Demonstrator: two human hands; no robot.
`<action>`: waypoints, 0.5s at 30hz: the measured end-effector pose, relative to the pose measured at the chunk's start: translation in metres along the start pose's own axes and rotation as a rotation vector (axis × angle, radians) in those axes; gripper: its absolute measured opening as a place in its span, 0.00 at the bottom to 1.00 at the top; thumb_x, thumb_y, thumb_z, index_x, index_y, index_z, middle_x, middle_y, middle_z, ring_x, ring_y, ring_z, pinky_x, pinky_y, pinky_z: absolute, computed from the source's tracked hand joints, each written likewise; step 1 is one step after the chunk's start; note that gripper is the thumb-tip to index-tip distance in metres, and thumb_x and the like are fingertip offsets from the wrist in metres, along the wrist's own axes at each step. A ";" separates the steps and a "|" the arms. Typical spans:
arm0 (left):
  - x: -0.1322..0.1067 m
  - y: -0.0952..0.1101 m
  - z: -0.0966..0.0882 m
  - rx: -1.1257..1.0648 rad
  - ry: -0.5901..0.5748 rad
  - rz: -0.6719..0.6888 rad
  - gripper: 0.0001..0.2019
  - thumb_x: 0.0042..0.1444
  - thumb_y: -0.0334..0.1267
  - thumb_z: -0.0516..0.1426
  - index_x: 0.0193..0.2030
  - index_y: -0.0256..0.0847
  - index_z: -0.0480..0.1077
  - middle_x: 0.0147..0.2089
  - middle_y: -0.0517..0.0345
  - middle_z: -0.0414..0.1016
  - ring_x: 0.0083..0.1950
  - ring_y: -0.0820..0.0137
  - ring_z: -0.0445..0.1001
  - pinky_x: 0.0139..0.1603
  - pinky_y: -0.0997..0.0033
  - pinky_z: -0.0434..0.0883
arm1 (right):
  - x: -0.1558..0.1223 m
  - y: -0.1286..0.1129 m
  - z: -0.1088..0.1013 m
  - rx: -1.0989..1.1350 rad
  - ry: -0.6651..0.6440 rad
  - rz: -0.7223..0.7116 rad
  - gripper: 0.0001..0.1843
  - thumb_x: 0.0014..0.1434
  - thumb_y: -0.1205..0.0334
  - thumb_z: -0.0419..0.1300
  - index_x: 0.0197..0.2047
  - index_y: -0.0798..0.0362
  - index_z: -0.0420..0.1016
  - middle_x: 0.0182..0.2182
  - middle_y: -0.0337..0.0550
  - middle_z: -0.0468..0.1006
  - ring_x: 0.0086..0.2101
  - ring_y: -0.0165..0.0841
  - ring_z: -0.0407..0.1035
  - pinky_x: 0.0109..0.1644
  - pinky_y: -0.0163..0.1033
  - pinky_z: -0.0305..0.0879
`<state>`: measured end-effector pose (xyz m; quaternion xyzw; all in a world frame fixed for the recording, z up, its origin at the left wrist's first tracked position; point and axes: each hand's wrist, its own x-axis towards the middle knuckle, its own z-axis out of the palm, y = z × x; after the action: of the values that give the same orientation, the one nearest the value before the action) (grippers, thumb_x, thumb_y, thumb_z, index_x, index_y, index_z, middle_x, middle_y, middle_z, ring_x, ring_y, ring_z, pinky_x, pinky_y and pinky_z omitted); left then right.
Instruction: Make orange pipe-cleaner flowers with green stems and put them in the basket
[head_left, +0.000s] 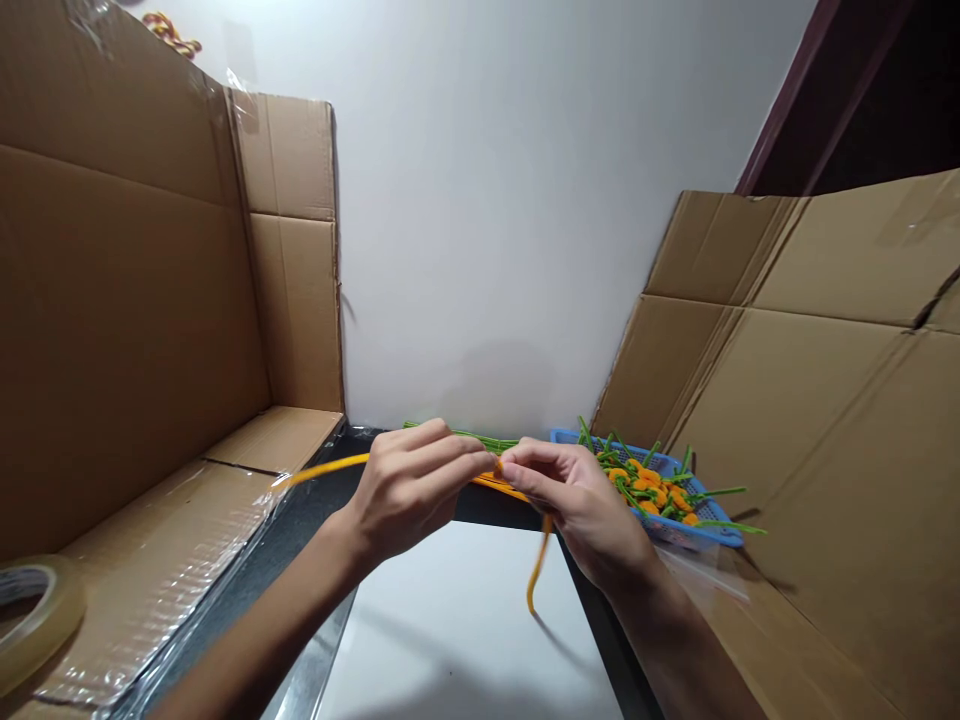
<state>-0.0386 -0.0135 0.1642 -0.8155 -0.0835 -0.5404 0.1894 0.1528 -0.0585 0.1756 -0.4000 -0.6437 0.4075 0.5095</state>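
Both forearms [285, 610] were angled inward; an orange pipe cleaner [535, 590] was pinched by the nearly closed left hand [420, 483] and right hand [577, 492], above the white sheet [450, 620]; sideways room was bounded by cardboard panels [817, 400].

Blk tabletop [300, 515], wht sheet [450, 620] on it, prob. grn stems [489, 441] behind

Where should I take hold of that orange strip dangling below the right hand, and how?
Probably with a light pinch just above the loose tip of the orange strip, coming from the near side over the white sheet. It is thin and hangs free there with nothing covering it, while its upper part runs up to the right hand.
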 end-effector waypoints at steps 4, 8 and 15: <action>-0.008 -0.006 0.006 0.103 -0.002 0.137 0.10 0.61 0.25 0.53 0.45 0.37 0.73 0.38 0.52 0.82 0.32 0.70 0.75 0.32 0.71 0.70 | 0.003 0.005 -0.003 0.156 -0.124 0.196 0.16 0.54 0.50 0.67 0.29 0.55 0.77 0.20 0.32 0.60 0.20 0.23 0.45 0.23 0.32 0.44; -0.003 -0.004 0.008 -0.028 -0.169 -0.283 0.08 0.62 0.28 0.54 0.36 0.39 0.74 0.29 0.59 0.78 0.27 0.74 0.71 0.29 0.76 0.66 | 0.002 0.008 -0.006 -0.420 0.070 -0.223 0.09 0.60 0.55 0.64 0.37 0.52 0.80 0.29 0.42 0.75 0.29 0.31 0.64 0.32 0.35 0.59; 0.015 0.008 -0.007 -0.401 -0.391 -0.669 0.09 0.60 0.31 0.57 0.29 0.38 0.75 0.24 0.60 0.77 0.23 0.76 0.70 0.23 0.78 0.63 | -0.003 0.006 -0.010 -0.859 0.017 -0.554 0.12 0.66 0.59 0.57 0.40 0.48 0.83 0.26 0.41 0.74 0.25 0.29 0.61 0.30 0.36 0.55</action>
<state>-0.0358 -0.0247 0.1790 -0.8512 -0.2709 -0.4130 -0.1774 0.1637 -0.0580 0.1708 -0.3908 -0.8308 -0.0476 0.3933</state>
